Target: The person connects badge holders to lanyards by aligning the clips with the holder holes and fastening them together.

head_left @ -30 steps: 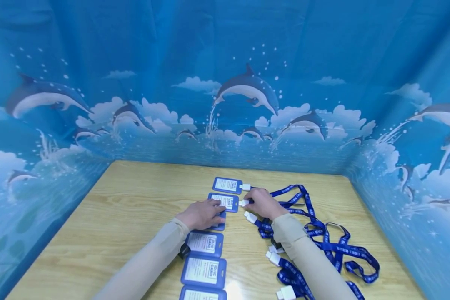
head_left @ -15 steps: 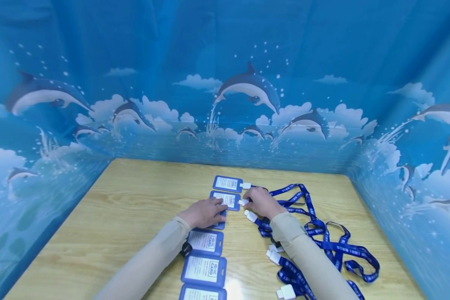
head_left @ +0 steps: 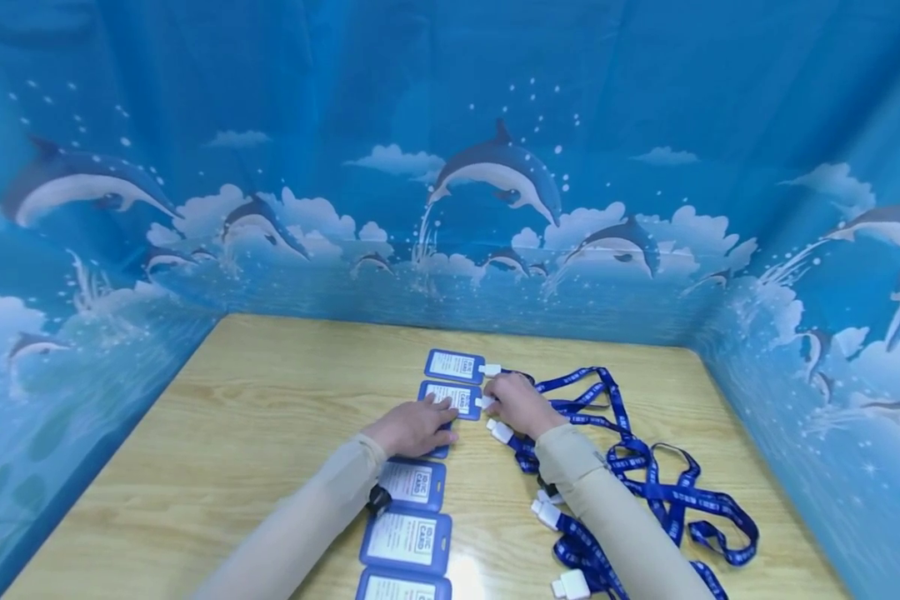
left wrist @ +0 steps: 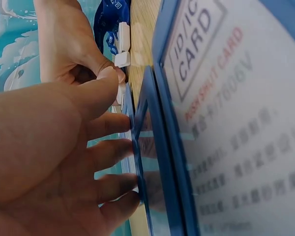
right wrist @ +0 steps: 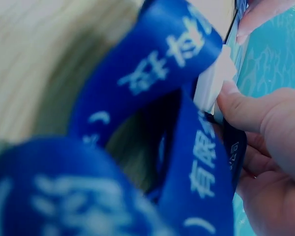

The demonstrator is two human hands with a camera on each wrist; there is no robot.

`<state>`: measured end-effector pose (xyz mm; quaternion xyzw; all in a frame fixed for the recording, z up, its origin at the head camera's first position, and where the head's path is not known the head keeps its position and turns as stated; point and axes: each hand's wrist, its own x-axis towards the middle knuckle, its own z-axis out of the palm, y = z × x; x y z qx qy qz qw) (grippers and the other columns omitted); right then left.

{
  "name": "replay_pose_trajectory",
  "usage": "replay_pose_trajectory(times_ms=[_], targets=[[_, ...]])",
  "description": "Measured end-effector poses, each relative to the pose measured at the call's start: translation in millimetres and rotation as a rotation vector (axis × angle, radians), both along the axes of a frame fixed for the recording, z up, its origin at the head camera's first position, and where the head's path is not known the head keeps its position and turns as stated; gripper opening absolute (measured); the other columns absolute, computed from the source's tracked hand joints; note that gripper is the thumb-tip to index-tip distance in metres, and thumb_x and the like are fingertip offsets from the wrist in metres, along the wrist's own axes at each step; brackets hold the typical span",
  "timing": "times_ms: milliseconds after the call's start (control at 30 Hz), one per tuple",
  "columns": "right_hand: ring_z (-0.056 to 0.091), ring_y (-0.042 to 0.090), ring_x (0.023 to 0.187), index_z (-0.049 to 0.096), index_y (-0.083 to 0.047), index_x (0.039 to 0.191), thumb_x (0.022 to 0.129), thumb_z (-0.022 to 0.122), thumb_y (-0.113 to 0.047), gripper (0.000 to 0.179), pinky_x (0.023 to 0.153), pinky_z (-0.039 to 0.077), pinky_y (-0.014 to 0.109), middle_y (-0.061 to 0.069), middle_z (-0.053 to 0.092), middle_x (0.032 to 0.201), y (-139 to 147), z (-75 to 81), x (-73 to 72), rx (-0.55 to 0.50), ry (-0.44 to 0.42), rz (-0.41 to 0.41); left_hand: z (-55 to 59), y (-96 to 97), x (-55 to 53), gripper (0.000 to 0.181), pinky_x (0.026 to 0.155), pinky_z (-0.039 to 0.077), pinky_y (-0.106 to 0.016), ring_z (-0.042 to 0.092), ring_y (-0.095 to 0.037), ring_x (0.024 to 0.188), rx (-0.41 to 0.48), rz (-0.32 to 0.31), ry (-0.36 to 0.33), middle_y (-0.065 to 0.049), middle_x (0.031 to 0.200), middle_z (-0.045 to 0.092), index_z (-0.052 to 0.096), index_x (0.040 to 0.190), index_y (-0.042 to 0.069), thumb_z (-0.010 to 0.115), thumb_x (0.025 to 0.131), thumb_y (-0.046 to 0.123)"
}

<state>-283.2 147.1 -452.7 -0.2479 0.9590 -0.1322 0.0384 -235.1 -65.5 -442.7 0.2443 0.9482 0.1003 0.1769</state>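
In the head view, my left hand (head_left: 412,428) lies with its fingers spread over a blue ID card holder (head_left: 461,400), the second from the far end of a column of holders. Its fingertips press on that holder, and the palm partly hides the holder below. My right hand (head_left: 523,405) pinches the white clip (head_left: 484,402) of a blue lanyard at the holder's right end. Whether the clip is through the slot cannot be seen. The far holder (head_left: 450,367) has a white clip (head_left: 490,369) at its slot. In the right wrist view, printed lanyard strap (right wrist: 201,157) loops beside the fingers.
Several more card holders (head_left: 408,537) run down toward the near edge. Tangled blue lanyards (head_left: 708,502) with white clips (head_left: 572,585) cover the right part of the wooden table (head_left: 270,400). A dolphin-print curtain (head_left: 330,167) surrounds the back and sides.
The pinched white clip has come slightly left, now meeting the holder's right end. My left hand has moved slightly right. The head view has shifted a little.
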Motion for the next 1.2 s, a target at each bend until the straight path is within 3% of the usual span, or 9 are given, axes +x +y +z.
replay_pose_trajectory(times_ms=[433,600,733,967,1067,1200], targets=[[0.066,0.025,0.115,0.073,-0.007,0.118,0.092,0.075,-0.022,0.030,0.100,0.056,0.042,0.008,0.072,0.119,9.1,-1.5,3.4,-0.056,-0.048,-0.038,-7.2,-2.2,2.8,0.059,0.124,0.029,-0.049,0.027,-0.029,0.153,-0.012,0.001,0.054,-0.003,0.164,0.035,0.045,0.153,0.020,0.048,0.104,0.051],[0.065,0.027,0.111,0.073,-0.007,0.119,0.098,0.069,-0.023,0.027,0.097,0.056,0.046,0.009,0.072,0.116,21.0,7.7,11.2,-0.145,0.085,-0.061,-10.5,0.9,4.3,0.063,0.124,0.029,-0.051,0.023,-0.028,0.155,-0.042,0.029,0.045,0.000,0.166,0.031,0.039,0.157,0.024,0.047,0.102,0.056],[0.066,0.019,0.095,0.076,-0.009,0.110,0.099,0.066,-0.020,0.018,0.080,0.059,0.039,0.004,0.072,0.104,31.7,19.5,18.3,-0.234,0.184,-0.097,-10.8,0.3,3.8,0.063,0.125,0.026,-0.052,0.018,-0.025,0.156,-0.044,0.030,0.043,0.002,0.168,0.025,0.034,0.159,0.025,0.044,0.104,0.054],[0.056,0.004,0.070,0.078,-0.011,0.101,0.098,0.068,-0.019,0.013,0.060,0.050,0.023,-0.002,0.069,0.089,39.7,27.9,38.0,-0.178,0.110,-0.055,2.0,-1.1,4.1,0.057,0.125,0.024,-0.056,0.017,-0.026,0.156,0.056,0.021,0.040,-0.002,0.169,0.021,0.031,0.160,0.017,0.040,0.109,0.041],[0.055,0.003,0.067,0.078,-0.009,0.100,0.097,0.069,-0.016,0.011,0.058,0.049,0.022,-0.002,0.070,0.088,40.1,25.2,45.5,-0.168,0.103,-0.037,9.9,-1.4,7.5,0.056,0.125,0.025,-0.052,0.023,-0.028,0.155,0.100,0.023,0.032,-0.006,0.168,0.025,0.035,0.158,0.014,0.044,0.108,0.038],[0.058,0.004,0.072,0.077,-0.010,0.100,0.095,0.071,-0.015,0.009,0.062,0.052,0.022,-0.003,0.071,0.088,37.9,19.9,53.1,-0.173,0.093,-0.043,15.1,-1.6,14.2,0.054,0.123,0.031,-0.047,0.033,-0.029,0.150,0.095,0.025,0.026,-0.008,0.164,0.033,0.043,0.154,0.014,0.046,0.107,0.041]])
